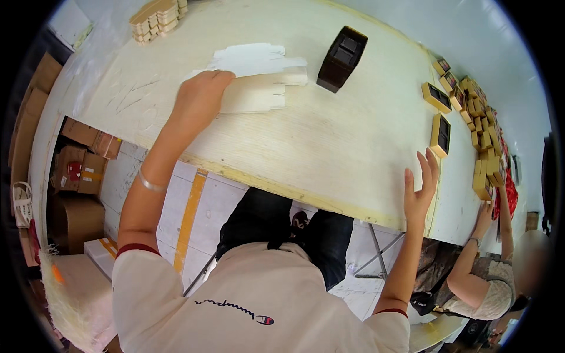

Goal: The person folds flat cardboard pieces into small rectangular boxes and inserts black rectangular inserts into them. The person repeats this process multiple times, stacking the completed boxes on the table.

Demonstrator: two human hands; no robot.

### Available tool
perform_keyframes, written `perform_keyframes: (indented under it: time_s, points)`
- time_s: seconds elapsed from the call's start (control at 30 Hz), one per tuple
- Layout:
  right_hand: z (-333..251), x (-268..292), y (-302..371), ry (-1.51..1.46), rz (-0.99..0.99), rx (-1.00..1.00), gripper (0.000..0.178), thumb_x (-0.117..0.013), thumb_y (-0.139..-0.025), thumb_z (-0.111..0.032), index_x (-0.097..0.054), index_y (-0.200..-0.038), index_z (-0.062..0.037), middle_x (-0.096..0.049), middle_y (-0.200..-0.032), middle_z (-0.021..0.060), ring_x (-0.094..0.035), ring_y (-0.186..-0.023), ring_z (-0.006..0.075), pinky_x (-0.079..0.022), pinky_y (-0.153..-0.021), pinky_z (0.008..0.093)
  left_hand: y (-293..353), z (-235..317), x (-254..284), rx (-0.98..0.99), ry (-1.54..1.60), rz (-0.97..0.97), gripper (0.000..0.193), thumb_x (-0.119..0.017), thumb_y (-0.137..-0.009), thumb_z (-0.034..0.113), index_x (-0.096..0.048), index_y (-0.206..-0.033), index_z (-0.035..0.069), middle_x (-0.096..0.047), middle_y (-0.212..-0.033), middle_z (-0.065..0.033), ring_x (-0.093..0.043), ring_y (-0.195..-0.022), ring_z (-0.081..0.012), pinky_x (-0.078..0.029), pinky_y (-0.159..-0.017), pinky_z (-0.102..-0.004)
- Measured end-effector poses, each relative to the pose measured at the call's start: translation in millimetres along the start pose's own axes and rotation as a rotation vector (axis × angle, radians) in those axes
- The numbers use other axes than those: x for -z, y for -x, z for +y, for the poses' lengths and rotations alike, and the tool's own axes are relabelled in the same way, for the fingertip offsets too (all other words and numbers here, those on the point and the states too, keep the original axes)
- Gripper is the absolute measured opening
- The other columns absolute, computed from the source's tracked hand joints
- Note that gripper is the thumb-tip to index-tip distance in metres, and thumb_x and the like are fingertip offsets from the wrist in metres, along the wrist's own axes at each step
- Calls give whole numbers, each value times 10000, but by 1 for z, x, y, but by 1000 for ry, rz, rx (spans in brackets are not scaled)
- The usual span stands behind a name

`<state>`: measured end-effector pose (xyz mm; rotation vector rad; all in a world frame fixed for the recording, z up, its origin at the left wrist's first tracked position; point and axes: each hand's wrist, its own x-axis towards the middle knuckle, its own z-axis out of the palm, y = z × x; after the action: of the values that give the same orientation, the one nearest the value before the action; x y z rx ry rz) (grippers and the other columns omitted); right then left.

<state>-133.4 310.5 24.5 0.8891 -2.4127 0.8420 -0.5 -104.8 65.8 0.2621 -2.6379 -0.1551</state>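
My left hand [203, 97] is closed at the near-left edge of a white sheet [250, 59] with notched ends, the fingertips pinching that edge. Next to it on the near side lies a cream-coloured sheet [256, 95] of similar outline, partly hidden by the hand. To the right of the sheets stands a dark open box [342, 57] with black pieces inside. My right hand [421, 187] is raised over the table's right part, fingers spread and holding nothing. Just beyond its fingertips sits a small yellow box [440, 135] with a black inside.
Another yellow box [436, 97] and a long heap of yellow boxes [484, 123] line the right side. A co-worker's hand [485, 216] touches that heap. Stacked wooden-coloured pieces [156, 22] stand far left. The table edge [282, 187] runs before me; cardboard boxes [79, 167] are under its left.
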Motion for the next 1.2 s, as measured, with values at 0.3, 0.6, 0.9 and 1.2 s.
perform_keyframes:
  time_s: [0.3, 0.6, 0.9, 1.2]
  points:
    - [-97, -29, 78, -51, 9, 633, 257, -704, -795, -221, -666, -1026, -115, -584, -1190, 137, -571, -1088, 265, -458, -922, 460, 93, 119, -15, -319, 630, -300, 95, -660, -763, 36, -644, -849, 74, -652, -779, -85, -634, -707, -225, -497, -602, -326]
    - [-87, -53, 68, -53, -212, 421, 341, -630, -762, -86, -596, -1085, 17, -565, -1134, 135, -552, -1043, 280, -448, -923, 411, 77, 136, -38, -390, 429, -351, 291, -740, -714, 164, -634, -967, 66, -564, -984, -50, -545, -914, -232, -459, -719, -338]
    - [-97, -43, 50, -126, -367, 348, 309, -606, -701, -18, -590, -1008, 14, -556, -994, 124, -547, -940, 272, -473, -809, 367, 82, 130, -38, -422, 484, -349, 147, -695, -759, 127, -644, -864, 38, -557, -863, -40, -540, -745, -242, -462, -642, -364]
    - [-103, -53, 15, -297, -548, -48, 181, -618, -783, -3, -600, -962, -1, -641, -908, 148, -605, -780, 346, -485, -679, 383, 51, 132, -44, -402, 268, -122, 166, -667, -805, 142, -639, -933, 41, -523, -917, -94, -533, -737, -274, -440, -665, -375]
